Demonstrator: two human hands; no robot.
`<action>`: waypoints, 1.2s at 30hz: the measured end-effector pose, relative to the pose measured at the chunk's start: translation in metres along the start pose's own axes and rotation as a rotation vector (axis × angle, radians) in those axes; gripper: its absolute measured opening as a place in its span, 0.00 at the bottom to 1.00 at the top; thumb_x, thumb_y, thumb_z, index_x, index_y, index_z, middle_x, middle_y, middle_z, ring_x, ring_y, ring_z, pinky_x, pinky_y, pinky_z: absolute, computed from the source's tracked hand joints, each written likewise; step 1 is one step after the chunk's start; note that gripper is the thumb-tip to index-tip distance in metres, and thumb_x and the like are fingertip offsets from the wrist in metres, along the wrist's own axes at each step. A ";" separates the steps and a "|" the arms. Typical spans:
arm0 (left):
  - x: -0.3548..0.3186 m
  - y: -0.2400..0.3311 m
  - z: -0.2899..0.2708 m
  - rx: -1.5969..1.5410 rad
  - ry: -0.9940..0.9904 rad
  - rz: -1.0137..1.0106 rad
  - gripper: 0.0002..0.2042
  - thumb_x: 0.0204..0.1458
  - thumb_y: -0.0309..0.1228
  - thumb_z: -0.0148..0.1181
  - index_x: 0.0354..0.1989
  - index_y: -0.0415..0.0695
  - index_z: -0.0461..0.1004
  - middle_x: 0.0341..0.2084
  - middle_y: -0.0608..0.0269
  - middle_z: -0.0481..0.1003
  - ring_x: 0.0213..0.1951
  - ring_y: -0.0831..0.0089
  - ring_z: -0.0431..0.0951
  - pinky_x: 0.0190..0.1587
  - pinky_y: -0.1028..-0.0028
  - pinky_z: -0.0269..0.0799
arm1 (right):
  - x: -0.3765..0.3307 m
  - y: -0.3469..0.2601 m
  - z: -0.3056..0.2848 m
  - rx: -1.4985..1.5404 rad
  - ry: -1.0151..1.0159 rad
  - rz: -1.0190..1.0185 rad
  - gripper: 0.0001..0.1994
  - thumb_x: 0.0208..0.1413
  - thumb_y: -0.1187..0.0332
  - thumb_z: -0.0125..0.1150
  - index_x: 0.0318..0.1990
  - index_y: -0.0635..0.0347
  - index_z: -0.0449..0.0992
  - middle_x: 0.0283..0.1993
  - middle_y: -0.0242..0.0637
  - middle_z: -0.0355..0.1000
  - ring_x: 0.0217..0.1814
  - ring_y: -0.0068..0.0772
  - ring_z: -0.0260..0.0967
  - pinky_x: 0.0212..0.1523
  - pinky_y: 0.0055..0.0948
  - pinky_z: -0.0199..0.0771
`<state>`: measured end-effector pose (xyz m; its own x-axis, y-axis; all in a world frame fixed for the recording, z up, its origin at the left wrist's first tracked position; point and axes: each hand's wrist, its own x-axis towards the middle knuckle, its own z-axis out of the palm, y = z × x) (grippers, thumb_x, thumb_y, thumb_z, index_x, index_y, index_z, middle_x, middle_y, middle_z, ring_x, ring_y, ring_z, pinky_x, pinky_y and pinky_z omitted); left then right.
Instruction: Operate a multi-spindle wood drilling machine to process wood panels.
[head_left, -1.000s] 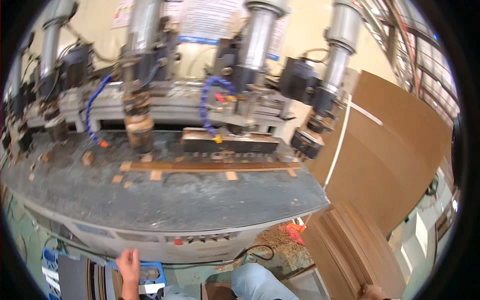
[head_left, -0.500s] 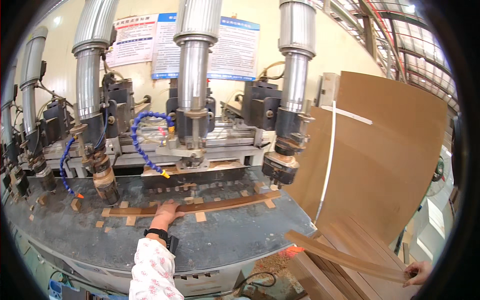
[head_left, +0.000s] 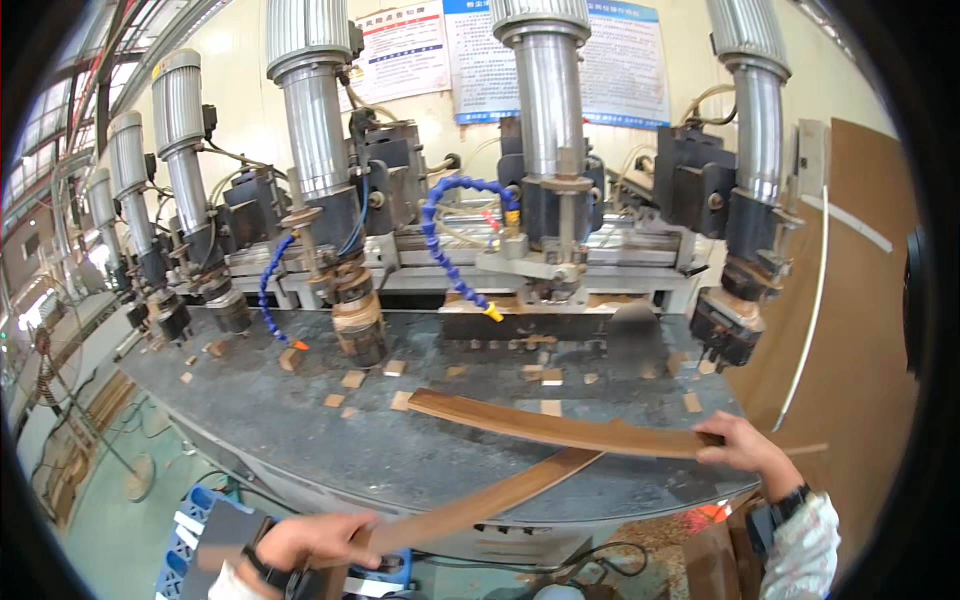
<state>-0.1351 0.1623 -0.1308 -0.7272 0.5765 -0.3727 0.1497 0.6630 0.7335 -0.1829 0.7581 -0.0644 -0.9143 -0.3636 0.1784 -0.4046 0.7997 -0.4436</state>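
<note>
My left hand (head_left: 315, 540) is closed around the near end of a curved wooden strip (head_left: 490, 503), past the table's front edge at lower left. That strip slants up over the edge onto the dark worktable (head_left: 330, 440). In my right hand (head_left: 745, 443), the fingers grip the right end of a second curved wooden strip (head_left: 550, 424). It extends leftward above the table, its left end near small wooden blocks. The far tip of the left-hand strip meets the second strip's near edge; whether they touch I cannot tell.
Vertical spindle motors (head_left: 550, 100) stand in a row behind the table, their heads low over it. Blue jointed hoses (head_left: 430, 230) hang between them. Small wooden blocks (head_left: 353, 379) dot the tabletop. A large brown board (head_left: 850, 300) stands right; a blue crate (head_left: 175, 560) sits lower left.
My left hand has drawn the strip it rested on off the blocks, toward the near left. My right hand has brought the other strip from lower right over the table. The view has swung left.
</note>
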 end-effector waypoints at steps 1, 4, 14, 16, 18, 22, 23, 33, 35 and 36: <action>-0.034 -0.001 0.016 -0.015 0.027 -0.166 0.37 0.41 0.50 0.66 0.56 0.42 0.60 0.41 0.56 0.72 0.43 0.68 0.72 0.45 0.71 0.68 | 0.028 0.007 0.020 0.035 -0.034 -0.065 0.22 0.42 0.63 0.67 0.45 0.63 0.72 0.41 0.44 0.69 0.45 0.46 0.67 0.46 0.35 0.67; -0.099 0.028 0.074 0.057 0.191 -0.543 0.33 0.44 0.47 0.63 0.54 0.42 0.60 0.41 0.43 0.71 0.38 0.51 0.75 0.41 0.62 0.72 | 0.106 0.005 0.083 0.049 -0.059 -0.099 0.21 0.45 0.60 0.63 0.47 0.60 0.72 0.42 0.44 0.69 0.47 0.47 0.65 0.48 0.37 0.66; -0.188 -0.122 0.265 0.118 0.932 -0.632 0.23 0.42 0.32 0.62 0.49 0.45 0.66 0.35 0.49 0.71 0.37 0.46 0.72 0.37 0.57 0.69 | 0.211 0.018 0.126 -0.273 0.137 0.074 0.22 0.30 0.61 0.72 0.40 0.47 0.79 0.41 0.32 0.75 0.46 0.41 0.61 0.51 0.33 0.64; -0.206 -0.167 0.308 0.141 0.906 -0.703 0.23 0.42 0.32 0.62 0.50 0.47 0.65 0.39 0.48 0.71 0.37 0.46 0.72 0.37 0.56 0.70 | 0.216 0.012 0.125 -0.257 0.101 0.083 0.24 0.28 0.61 0.73 0.41 0.48 0.79 0.42 0.33 0.75 0.47 0.41 0.61 0.52 0.33 0.64; -0.210 -0.199 0.341 0.079 0.845 -0.839 0.24 0.43 0.31 0.62 0.51 0.47 0.64 0.42 0.49 0.70 0.40 0.46 0.71 0.40 0.57 0.69 | 0.222 0.009 0.130 -0.232 0.087 0.130 0.24 0.29 0.64 0.73 0.42 0.51 0.79 0.42 0.37 0.75 0.45 0.43 0.64 0.52 0.34 0.65; -0.197 -0.224 0.379 -0.071 0.771 -1.066 0.23 0.42 0.30 0.62 0.50 0.46 0.65 0.42 0.47 0.70 0.43 0.48 0.70 0.45 0.57 0.67 | 0.233 -0.002 0.144 -0.097 0.022 0.017 0.23 0.31 0.68 0.72 0.42 0.56 0.78 0.42 0.40 0.74 0.42 0.42 0.69 0.49 0.32 0.68; -0.193 -0.231 0.384 -0.081 0.782 -1.086 0.22 0.43 0.30 0.61 0.49 0.46 0.66 0.40 0.44 0.71 0.42 0.48 0.71 0.44 0.56 0.67 | 0.232 -0.011 0.148 -0.068 0.053 0.092 0.23 0.32 0.69 0.71 0.43 0.57 0.77 0.42 0.42 0.74 0.42 0.42 0.70 0.48 0.31 0.68; -0.165 -0.363 0.437 0.023 0.844 -1.466 0.09 0.49 0.28 0.50 0.39 0.40 0.66 0.38 0.48 0.67 0.39 0.48 0.73 0.38 0.58 0.73 | 0.082 -0.018 0.146 -0.163 0.212 0.291 0.13 0.53 0.74 0.54 0.46 0.70 0.71 0.42 0.41 0.72 0.45 0.30 0.68 0.44 0.29 0.68; -0.158 -0.384 0.437 0.010 0.807 -1.473 0.08 0.51 0.28 0.49 0.39 0.40 0.66 0.38 0.49 0.67 0.38 0.50 0.74 0.37 0.59 0.74 | 0.021 0.013 0.112 -0.208 0.140 0.364 0.15 0.50 0.67 0.60 0.43 0.66 0.73 0.39 0.40 0.73 0.42 0.30 0.69 0.41 0.29 0.69; -0.155 -0.395 0.436 0.050 0.736 -1.539 0.10 0.52 0.29 0.48 0.41 0.41 0.66 0.40 0.50 0.68 0.38 0.52 0.75 0.34 0.59 0.74 | -0.014 0.029 0.095 -0.228 0.135 0.454 0.12 0.51 0.68 0.59 0.40 0.66 0.73 0.35 0.38 0.73 0.39 0.29 0.69 0.40 0.27 0.69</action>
<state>0.2101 0.0195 -0.6102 -0.3403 -0.8788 -0.3346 -0.9251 0.3766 -0.0485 -0.1797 0.7406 -0.1634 -0.9866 0.0970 0.1308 0.0534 0.9515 -0.3029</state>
